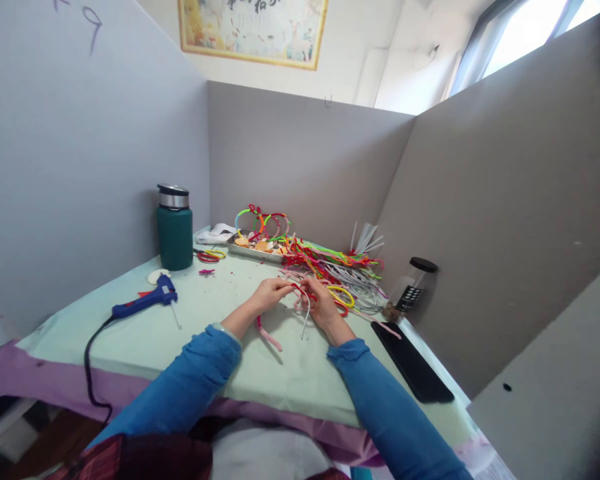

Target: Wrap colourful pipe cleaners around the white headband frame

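Near the middle of the table, my left hand (271, 293) pinches one end of a red fuzzy stem (296, 286). Close beside it on the right, my right hand (321, 304) has its fingers closed on the same red piece. A thin white stem (307, 313) curves down between the hands. Below my left hand lies a pink fuzzy stem (270, 339) with a darker red end. Just behind my right hand spreads a pile of colored and grey stems (335, 263). A yellow ring (343, 295) shows beside that hand.
At the left are a blue glue gun (143, 301) with its cord, a green bottle (175, 237) and scissors (211, 256). A metal tray (255, 252) holds small pieces at the back. A black phone-like slab (413, 363) and a tipped clear jar (415, 287) lie right. Grey partitions surround the table.
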Motion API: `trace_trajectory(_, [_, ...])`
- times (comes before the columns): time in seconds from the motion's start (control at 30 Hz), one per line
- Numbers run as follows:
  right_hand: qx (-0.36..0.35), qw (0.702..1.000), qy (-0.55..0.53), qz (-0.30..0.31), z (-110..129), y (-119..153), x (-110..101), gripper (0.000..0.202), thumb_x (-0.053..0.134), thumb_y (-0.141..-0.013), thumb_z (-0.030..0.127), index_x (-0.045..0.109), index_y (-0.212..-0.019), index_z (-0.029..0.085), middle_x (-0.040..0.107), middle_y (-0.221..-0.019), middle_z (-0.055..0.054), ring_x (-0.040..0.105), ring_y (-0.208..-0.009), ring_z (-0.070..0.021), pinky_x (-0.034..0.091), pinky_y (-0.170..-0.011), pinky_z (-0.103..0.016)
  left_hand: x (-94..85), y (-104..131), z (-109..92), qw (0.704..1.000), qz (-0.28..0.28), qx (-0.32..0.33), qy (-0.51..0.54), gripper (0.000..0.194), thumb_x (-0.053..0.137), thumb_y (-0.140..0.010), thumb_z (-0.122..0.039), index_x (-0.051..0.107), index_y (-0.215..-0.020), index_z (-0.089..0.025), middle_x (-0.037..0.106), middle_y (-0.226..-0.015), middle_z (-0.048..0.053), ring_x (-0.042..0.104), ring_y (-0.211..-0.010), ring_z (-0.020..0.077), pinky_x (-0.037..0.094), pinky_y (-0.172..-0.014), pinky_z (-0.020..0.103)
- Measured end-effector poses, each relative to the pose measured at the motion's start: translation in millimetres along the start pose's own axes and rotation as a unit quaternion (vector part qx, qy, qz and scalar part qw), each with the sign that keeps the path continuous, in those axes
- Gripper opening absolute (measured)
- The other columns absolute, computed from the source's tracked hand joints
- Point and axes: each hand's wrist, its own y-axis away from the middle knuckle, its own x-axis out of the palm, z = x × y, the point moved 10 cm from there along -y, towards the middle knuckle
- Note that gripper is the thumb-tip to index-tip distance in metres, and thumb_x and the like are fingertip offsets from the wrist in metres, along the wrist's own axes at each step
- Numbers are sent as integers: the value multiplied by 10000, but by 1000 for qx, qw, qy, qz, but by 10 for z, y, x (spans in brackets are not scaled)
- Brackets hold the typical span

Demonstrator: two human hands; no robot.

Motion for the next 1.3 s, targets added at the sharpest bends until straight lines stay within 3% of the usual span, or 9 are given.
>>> trace_trajectory(0.1, [-19, 1000, 5, -23, 49, 0, -43, 293, 731, -669, 406, 634, -845, 193, 563, -669, 31, 481, -437, -88, 372, -362, -217, 39, 7, 53, 999, 19, -26, 14, 368, 506, -807, -453, 660, -690, -140, 487, -572, -28, 413, -579, 104, 330, -567, 219])
trace_trajectory(0.27, [-21, 999, 29, 34, 24, 9, 66, 264, 742, -668, 346, 658, -878, 210, 557, -617, 48, 453, -437, -88, 454, -448, -262, 52, 35, 9, 997, 42, -49, 30, 414, 481, -780, -517, 558, -612, -148, 388, -540, -48, 341, -546, 93, 269, -528, 224])
trace_trajectory(0.4, [-26, 997, 50, 51, 10, 24, 92, 250, 752, -663, 322, 685, -881, 219, 604, -686, 35, 459, -470, -78, 472, -512, -260, 79, 52, -6, 996, 61, -63, 29, 439, 479, -756, -559, 490, -567, -163, 359, -524, -49, 329, -542, 96, 262, -523, 227])
trace_trajectory(0.63, [-11, 988, 140, 71, -39, 50, 85, 278, 702, -684, 284, 707, -958, 244, 641, -724, 11, 502, -511, -102, 419, -486, -234, 86, 76, 90, 993, 60, -101, 12, 392, 510, -744, -505, 598, -604, -150, 406, -513, -44, 345, -520, 94, 262, -506, 226])
trace_trajectory(0.83, [-42, 975, 196, 99, -3, 50, 117, 200, 734, -677, 338, 718, -834, 215, 651, -696, -4, 494, -522, -108, 346, -460, -219, 78, 114, 137, 987, 64, -143, 22, 465, 563, -716, -581, 677, -662, -133, 426, -487, -41, 328, -473, 84, 228, -462, 228])
trace_trajectory(1.03, [-49, 983, 177, 18, 62, 39, 28, 350, 714, -695, 495, 700, -849, 181, 573, -564, 21, 446, -466, -97, 354, -435, -228, 170, 68, 46, 991, 91, -82, 53, 398, 555, -739, -504, 578, -582, -140, 472, -536, -28, 372, -525, 89, 275, -508, 224])
trace_trajectory(1.17, [-52, 986, 158, -27, 60, 9, -36, 359, 734, -657, 496, 646, -758, 163, 552, -548, 30, 463, -448, -97, 366, -404, -224, 199, 61, -14, 991, 88, -52, 92, 260, 622, -696, -392, 586, -714, -135, 494, -604, -30, 419, -570, 96, 317, -544, 222])
trace_trajectory(1.3, [-48, 988, 143, -31, 39, -8, -49, 325, 767, -621, 437, 592, -708, 178, 496, -482, 66, 408, -384, -73, 355, -378, -214, 140, 70, -104, 989, 59, -31, 135, 272, 660, -680, -318, 556, -862, -143, 477, -613, -54, 434, -566, 89, 326, -550, 216])
